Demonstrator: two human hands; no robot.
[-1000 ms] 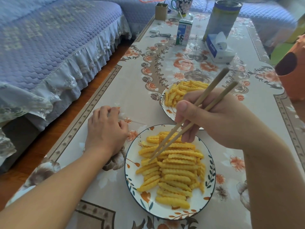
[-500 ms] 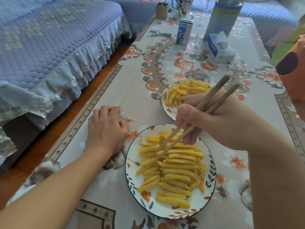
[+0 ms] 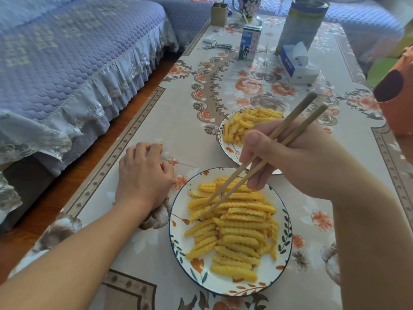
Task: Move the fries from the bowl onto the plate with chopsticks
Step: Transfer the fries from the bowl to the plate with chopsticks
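A leaf-patterned plate [image 3: 283,260] near me holds a pile of crinkle-cut fries [image 3: 237,227]. Behind it, a white bowl [image 3: 223,144] with more fries [image 3: 248,121] is partly hidden by my right hand. My right hand [image 3: 297,157] grips a pair of wooden chopsticks [image 3: 261,157]. Their tips rest among the fries at the plate's upper left, near a fry at the pile's edge. My left hand [image 3: 143,175] lies on the tablecloth to the left of the plate, fingers loosely curled, holding nothing.
On the floral tablecloth [image 3: 156,121] farther back stand a milk carton [image 3: 250,42], a tissue box [image 3: 297,63], a tall can [image 3: 301,21], a mug [image 3: 247,5] and a small box [image 3: 219,11]. An orange container [image 3: 397,92] sits at the right edge. A blue-covered sofa [image 3: 67,52] runs along the left.
The chopstick tips have slid a little left and down across the plate's fries. My left hand has stayed where it was.
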